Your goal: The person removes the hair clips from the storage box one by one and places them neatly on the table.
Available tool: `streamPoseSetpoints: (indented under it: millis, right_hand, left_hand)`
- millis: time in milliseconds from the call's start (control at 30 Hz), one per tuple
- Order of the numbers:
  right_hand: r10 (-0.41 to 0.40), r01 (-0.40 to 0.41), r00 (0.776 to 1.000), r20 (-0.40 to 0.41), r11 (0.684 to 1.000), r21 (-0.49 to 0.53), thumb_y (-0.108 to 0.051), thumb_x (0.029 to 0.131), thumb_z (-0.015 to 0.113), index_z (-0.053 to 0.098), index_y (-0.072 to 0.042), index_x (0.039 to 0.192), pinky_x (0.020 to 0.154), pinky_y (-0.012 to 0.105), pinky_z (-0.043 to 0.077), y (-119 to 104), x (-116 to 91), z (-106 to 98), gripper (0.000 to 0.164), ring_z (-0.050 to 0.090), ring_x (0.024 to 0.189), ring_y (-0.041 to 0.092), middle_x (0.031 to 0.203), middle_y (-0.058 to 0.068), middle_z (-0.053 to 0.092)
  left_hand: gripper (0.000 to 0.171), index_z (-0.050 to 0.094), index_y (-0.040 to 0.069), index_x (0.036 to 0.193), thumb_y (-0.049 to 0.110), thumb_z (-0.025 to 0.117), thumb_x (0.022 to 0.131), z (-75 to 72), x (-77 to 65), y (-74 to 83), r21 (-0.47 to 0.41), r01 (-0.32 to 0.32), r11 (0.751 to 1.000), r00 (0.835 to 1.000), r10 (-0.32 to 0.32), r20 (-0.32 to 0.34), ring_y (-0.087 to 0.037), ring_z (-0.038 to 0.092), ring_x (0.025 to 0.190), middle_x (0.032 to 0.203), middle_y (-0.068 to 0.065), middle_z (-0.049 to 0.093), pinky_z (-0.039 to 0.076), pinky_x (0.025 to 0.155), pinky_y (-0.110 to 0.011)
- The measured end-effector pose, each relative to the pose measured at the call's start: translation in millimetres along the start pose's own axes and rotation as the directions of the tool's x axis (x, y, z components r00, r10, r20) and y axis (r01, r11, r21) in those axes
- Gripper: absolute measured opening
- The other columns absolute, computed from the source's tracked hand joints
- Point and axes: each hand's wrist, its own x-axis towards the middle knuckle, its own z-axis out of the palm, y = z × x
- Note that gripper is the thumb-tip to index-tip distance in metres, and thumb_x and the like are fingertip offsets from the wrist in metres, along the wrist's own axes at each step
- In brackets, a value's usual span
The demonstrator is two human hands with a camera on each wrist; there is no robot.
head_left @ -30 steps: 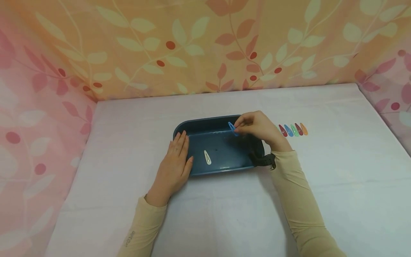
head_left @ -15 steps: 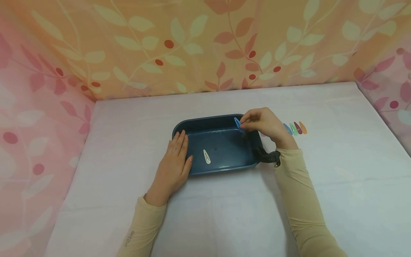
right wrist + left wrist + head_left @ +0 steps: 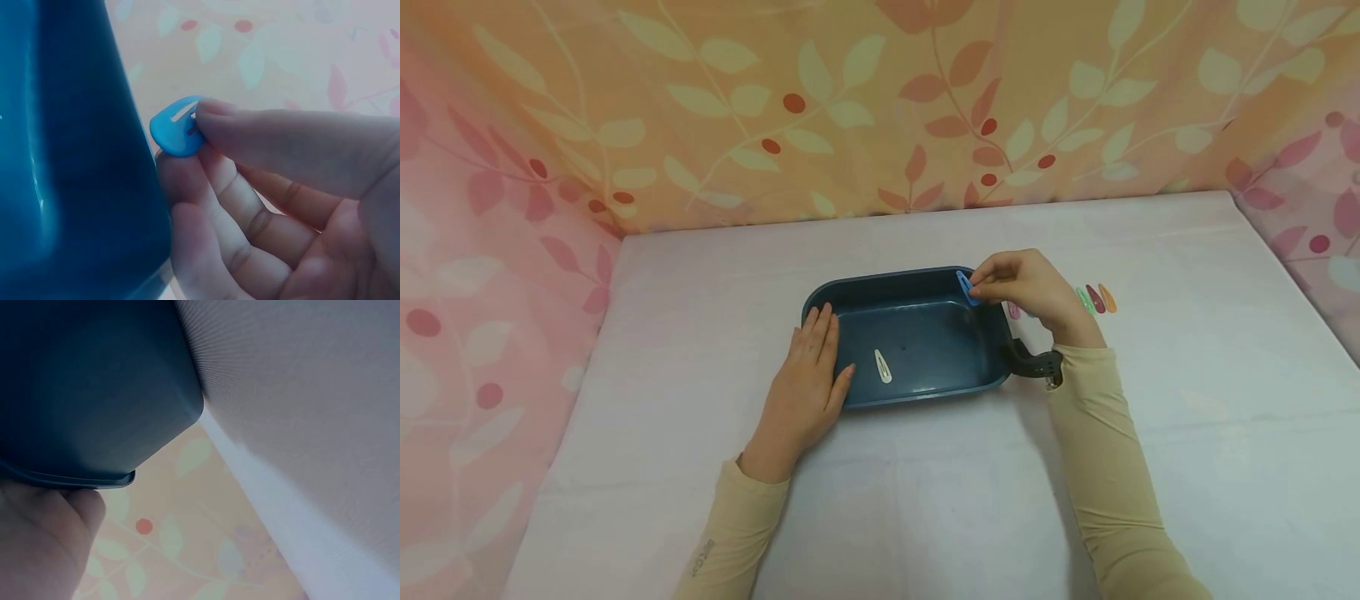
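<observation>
My right hand [image 3: 1026, 287] pinches a blue snap hair clip [image 3: 178, 128] between thumb and fingers, over the right back corner of a dark blue tray [image 3: 917, 398]. In the right wrist view the clip shows beside the tray's wall. A white hair clip [image 3: 883, 367] lies on the tray floor, left of the middle. My left hand [image 3: 805, 379] rests with straight fingers along the tray's left rim; the left wrist view shows its fingertips under that rim.
Right of the tray, a row of hair clips lies on the white cloth: a green clip [image 3: 1085, 300], a dark red clip [image 3: 1097, 299] and an orange clip [image 3: 1108, 298]. A pink clip [image 3: 1014, 310] peeks out beside the tray, partly behind my right hand. Patterned curtains [image 3: 850, 108] border the table.
My right hand has moved to the right with the blue hair clip, from over the tray's inside to its right back corner, covering more of the row. The left hand has stayed put.
</observation>
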Motion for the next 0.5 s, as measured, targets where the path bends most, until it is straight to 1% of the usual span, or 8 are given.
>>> streamPoseSetpoints:
  millis: [100,200,267,367,500]
  right_hand:
    - [0.009,-0.009,1.000,-0.012,1.000,-0.001,-0.004,0.083,0.070,0.068,0.004,0.090,0.068,0.027,0.052,0.3,-0.3,-1.0,0.011,0.063,0.073,0.026,0.074,0.008,0.067]
    - [0.012,-0.012,1.000,-0.010,1.000,-0.001,-0.005,0.083,0.069,0.068,0.004,0.091,0.068,0.027,0.052,-0.3,-0.9,-2.3,0.012,0.063,0.072,0.022,0.075,0.008,0.067]
    - [0.015,-0.015,1.000,-0.007,1.000,-0.001,-0.006,0.084,0.069,0.067,0.004,0.091,0.069,0.026,0.051,-0.8,-1.3,-3.3,0.013,0.063,0.072,0.021,0.075,0.008,0.067]
    - [0.022,-0.022,1.000,-0.009,1.000,-0.001,-0.007,0.084,0.070,0.067,0.004,0.092,0.069,0.028,0.052,-1.5,-2.4,-5.0,0.013,0.064,0.072,0.021,0.075,0.007,0.068]
    - [0.034,-0.034,0.999,-0.028,0.999,0.004,-0.007,0.083,0.070,0.068,0.003,0.092,0.070,0.031,0.051,-0.8,-4.1,-8.9,0.014,0.065,0.072,0.021,0.075,0.006,0.068]
  left_hand:
    - [0.059,0.031,-0.013,0.140,0.025,0.043,0.097,0.4,0.0,-0.8,-0.009,-0.038,0.999,0.998,0.037,-0.057,-0.034,0.018,0.141,0.152,-0.025,0.020,0.022,0.110,-0.047]
    - [0.057,0.034,-0.013,0.139,0.023,0.043,0.096,0.4,0.9,-1.4,-0.018,-0.089,0.996,0.989,0.086,-0.123,-0.036,0.027,0.137,0.150,-0.026,0.024,0.027,0.108,-0.047]
    - [0.055,0.036,-0.013,0.138,0.021,0.045,0.095,0.5,1.2,-1.7,-0.022,-0.103,0.994,0.984,0.099,-0.146,-0.037,0.030,0.135,0.148,-0.027,0.027,0.028,0.107,-0.048]
    - [0.055,0.037,-0.014,0.137,0.019,0.048,0.094,1.2,0.8,-2.3,-0.026,-0.092,0.995,0.986,0.087,-0.141,-0.039,0.028,0.135,0.147,-0.028,0.028,0.026,0.108,-0.048]
    - [0.059,0.033,-0.015,0.138,0.018,0.050,0.093,1.0,0.0,-2.1,-0.044,-0.051,0.998,0.994,0.047,-0.103,-0.038,0.021,0.139,0.148,-0.029,0.025,0.021,0.111,-0.046]
